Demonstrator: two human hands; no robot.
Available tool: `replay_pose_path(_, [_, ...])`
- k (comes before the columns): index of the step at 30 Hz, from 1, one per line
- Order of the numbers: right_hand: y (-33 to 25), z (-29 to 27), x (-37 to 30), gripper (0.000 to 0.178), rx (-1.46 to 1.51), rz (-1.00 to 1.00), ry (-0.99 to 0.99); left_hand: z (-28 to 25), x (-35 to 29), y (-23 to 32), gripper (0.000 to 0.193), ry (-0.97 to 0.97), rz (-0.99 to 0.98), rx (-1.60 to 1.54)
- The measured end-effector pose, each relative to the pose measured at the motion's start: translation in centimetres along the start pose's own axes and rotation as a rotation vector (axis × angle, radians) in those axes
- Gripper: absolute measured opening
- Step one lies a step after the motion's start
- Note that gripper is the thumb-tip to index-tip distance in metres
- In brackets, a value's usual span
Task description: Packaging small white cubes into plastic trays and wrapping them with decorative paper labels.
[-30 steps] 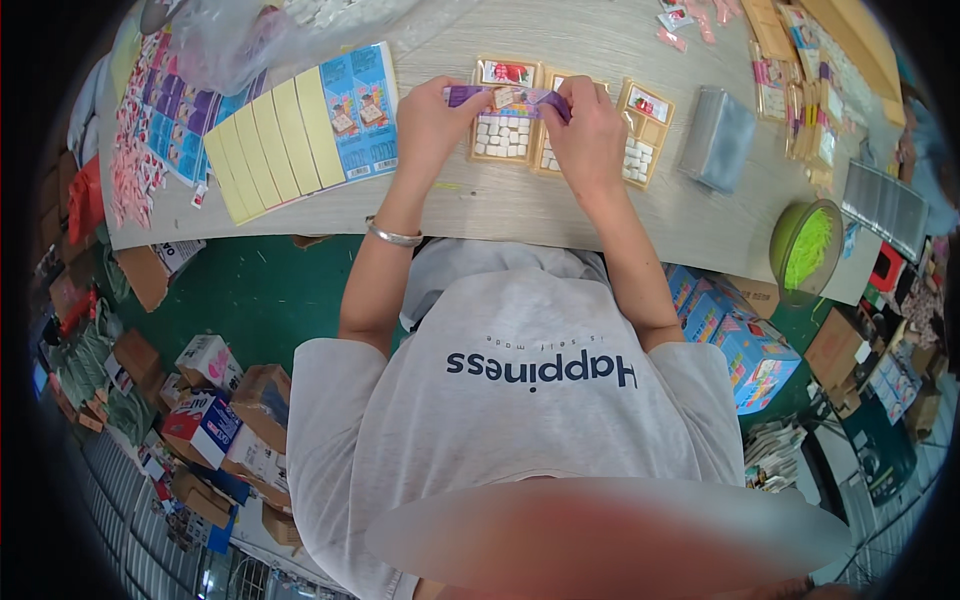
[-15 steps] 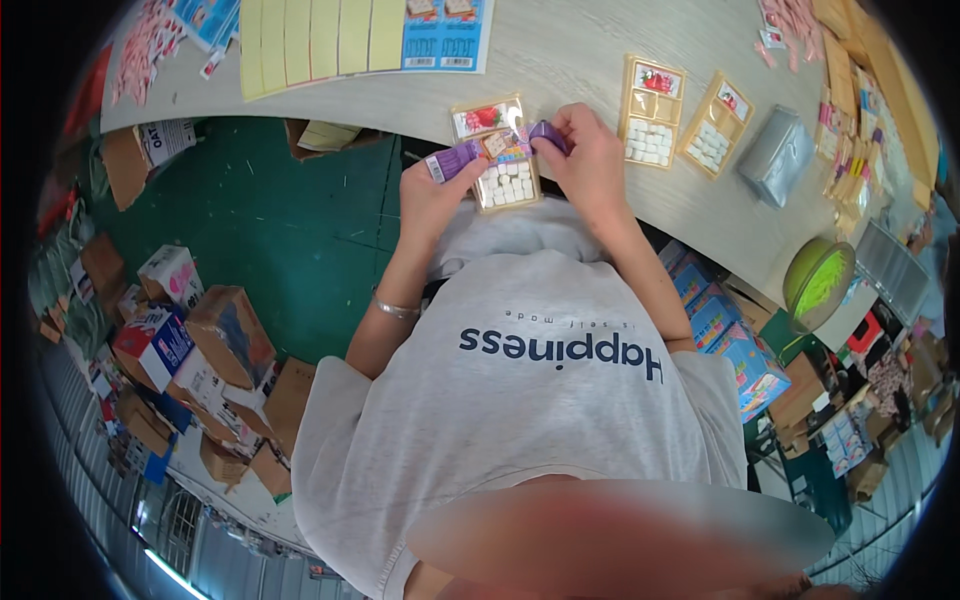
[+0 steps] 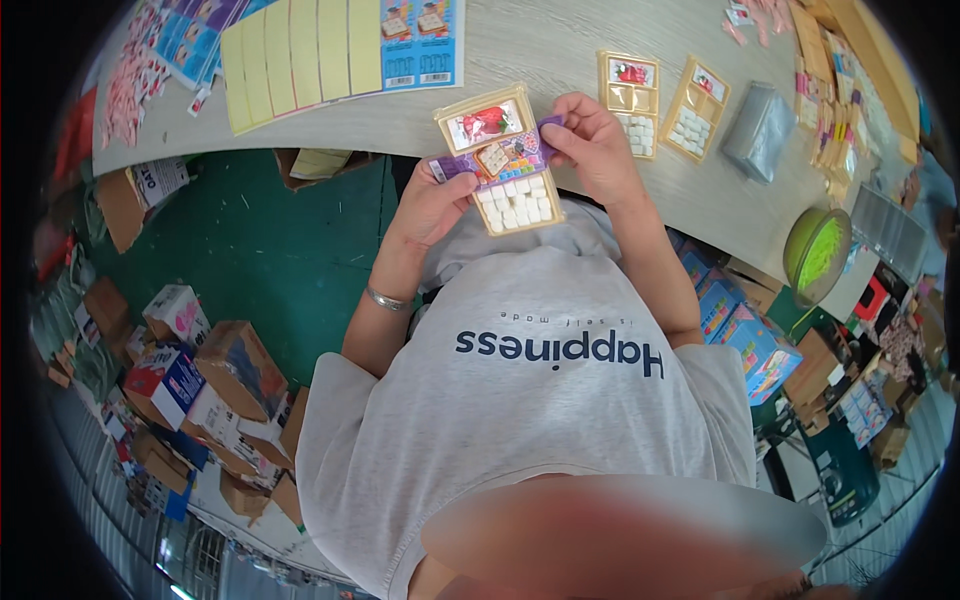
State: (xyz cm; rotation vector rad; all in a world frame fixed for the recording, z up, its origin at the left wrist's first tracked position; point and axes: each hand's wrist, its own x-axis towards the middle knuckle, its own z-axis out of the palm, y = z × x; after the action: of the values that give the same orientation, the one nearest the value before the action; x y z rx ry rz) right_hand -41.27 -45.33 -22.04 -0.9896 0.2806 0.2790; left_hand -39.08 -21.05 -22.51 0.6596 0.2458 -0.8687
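Observation:
A gold-coloured plastic tray (image 3: 562,216) is held tilted between my hands, over the near edge of the table. White pillow-shaped pieces (image 3: 515,204) fill its lower compartment, and a red-fruit sachet (image 3: 487,122) lies in the upper one. Across its middle lies a purple printed label strip (image 3: 508,160). My left hand (image 3: 432,208) is closed on the tray's left side, thumb pressing the strip's left end. On the other side my right hand (image 3: 598,150) is closed at the strip's right end, thumb and forefinger against the purple flap. The tray's underside is hidden.
Two similar filled trays (image 3: 690,128) and a clear-wrapped stack (image 3: 760,132) lie to the right. Yellow-backed sticker sheets (image 3: 300,62) lie at the left, beside pink sachets (image 3: 130,95). A green-lined bowl (image 3: 815,255) stands lower right. Cartons (image 3: 240,365) crowd the lower left.
The tray has come nearer and turned slightly. The purple strip's ends, raised in loose flaps before, now lie closer around the tray's sides. Both hands have shifted with it.

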Motion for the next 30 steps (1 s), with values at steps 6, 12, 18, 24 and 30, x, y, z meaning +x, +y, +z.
replay_pose_path(6, [-1.8, 3.0, -2.1, 0.009, 0.485, 0.067, -0.012, 2.9, 2.4, -0.7, 0.037, -0.165, -0.072, -0.043])
replay_pose_path(12, [-3.6, 0.8, -4.9, 0.027, -0.036, -0.197, 0.125, 4.8, 3.0, -0.3, 0.033, -0.159, -0.061, 0.087])
replay_pose_path(18, [-7.2, 2.2, -7.2, 0.028, -0.461, -0.097, 0.058, 6.8, 3.5, 2.9, 0.035, -0.127, 0.076, 0.762])
replay_pose_path(24, [-7.0, 2.5, -6.9, 0.017, -0.634, -0.572, 0.108, 6.0, 2.3, 3.1, 0.045, -0.146, 1.412, 0.635])
replay_pose_path(30, [-7.2, 3.0, -6.4, 0.016, -0.915, -1.064, -0.063, 8.4, 0.1, 2.2, 0.023, -0.169, 1.281, 1.22])
